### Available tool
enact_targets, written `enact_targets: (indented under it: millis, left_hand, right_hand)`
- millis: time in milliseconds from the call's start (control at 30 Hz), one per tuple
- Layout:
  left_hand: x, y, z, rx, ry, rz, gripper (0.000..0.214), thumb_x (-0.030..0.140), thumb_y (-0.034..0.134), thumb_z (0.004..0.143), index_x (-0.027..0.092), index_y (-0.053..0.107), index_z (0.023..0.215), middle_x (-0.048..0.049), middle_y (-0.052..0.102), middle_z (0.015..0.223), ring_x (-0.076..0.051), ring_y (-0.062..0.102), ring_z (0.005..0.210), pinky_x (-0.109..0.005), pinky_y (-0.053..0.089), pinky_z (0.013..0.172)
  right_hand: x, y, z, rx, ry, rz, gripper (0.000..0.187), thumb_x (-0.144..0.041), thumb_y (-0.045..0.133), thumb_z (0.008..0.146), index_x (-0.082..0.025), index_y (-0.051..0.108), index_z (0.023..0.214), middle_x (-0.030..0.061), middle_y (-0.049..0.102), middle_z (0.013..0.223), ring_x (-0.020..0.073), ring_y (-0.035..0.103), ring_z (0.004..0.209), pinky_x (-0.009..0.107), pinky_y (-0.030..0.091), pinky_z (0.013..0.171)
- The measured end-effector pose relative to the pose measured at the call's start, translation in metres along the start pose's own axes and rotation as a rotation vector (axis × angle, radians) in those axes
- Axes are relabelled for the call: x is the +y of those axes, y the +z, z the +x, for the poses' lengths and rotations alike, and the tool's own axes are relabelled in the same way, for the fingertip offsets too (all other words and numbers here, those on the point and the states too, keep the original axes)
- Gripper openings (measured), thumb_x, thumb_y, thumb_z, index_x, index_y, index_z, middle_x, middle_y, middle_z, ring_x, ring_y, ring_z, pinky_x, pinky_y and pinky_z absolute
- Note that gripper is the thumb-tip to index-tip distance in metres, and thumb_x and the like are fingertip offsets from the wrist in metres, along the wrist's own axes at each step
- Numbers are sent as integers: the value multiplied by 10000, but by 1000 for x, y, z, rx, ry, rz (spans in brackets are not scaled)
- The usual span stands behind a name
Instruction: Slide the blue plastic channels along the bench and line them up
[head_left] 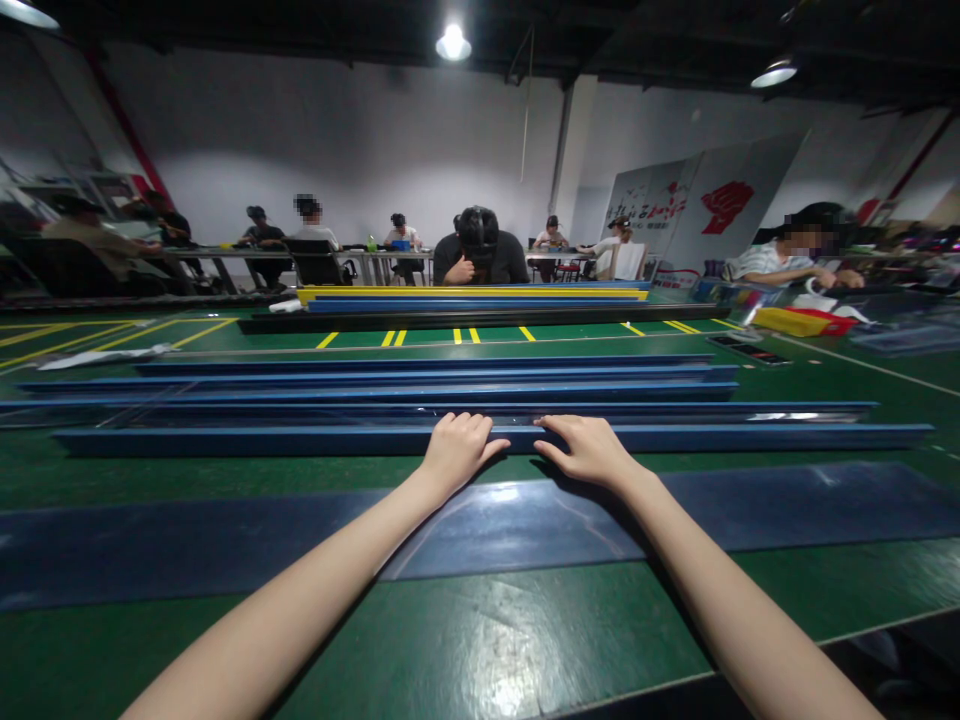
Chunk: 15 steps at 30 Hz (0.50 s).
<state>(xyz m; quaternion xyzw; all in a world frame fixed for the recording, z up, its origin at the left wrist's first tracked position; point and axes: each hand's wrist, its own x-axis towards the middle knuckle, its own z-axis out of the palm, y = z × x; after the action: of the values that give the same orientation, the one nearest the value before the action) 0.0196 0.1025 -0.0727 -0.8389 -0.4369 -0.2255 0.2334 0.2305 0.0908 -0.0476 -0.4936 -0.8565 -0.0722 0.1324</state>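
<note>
Both my arms reach forward over a green table (480,640). My left hand (455,450) and my right hand (585,448) rest side by side on the nearest long blue channel strip (225,440), fingers curled over its top edge and thumbs pointing toward each other. A flat dark blue sheet (787,505) lies on the table just under my wrists. Behind the gripped strip lie several more long blue strips (420,385), stacked parallel to it.
Farther back, a pile of blue and yellow strips (472,296) lies across the table, with yellow floor-style markings (465,336) before it. A person in black (480,255) sits opposite; other people sit at tables left and right. A yellow and red object (802,321) lies far right.
</note>
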Motion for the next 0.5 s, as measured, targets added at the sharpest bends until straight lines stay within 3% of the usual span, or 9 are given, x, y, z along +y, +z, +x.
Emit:
enact_targets:
  millis: [500]
  left_hand:
    - [0,1,0,17,11,7,374,487,411,828,153,546,727,-56,607,715,-188,525,701,-303,280,599]
  right_hand:
    - [1,2,0,13,-5,3,370,-399,405,832,-210,550,1115,66,615,1099,196,571,982,281,413,788]
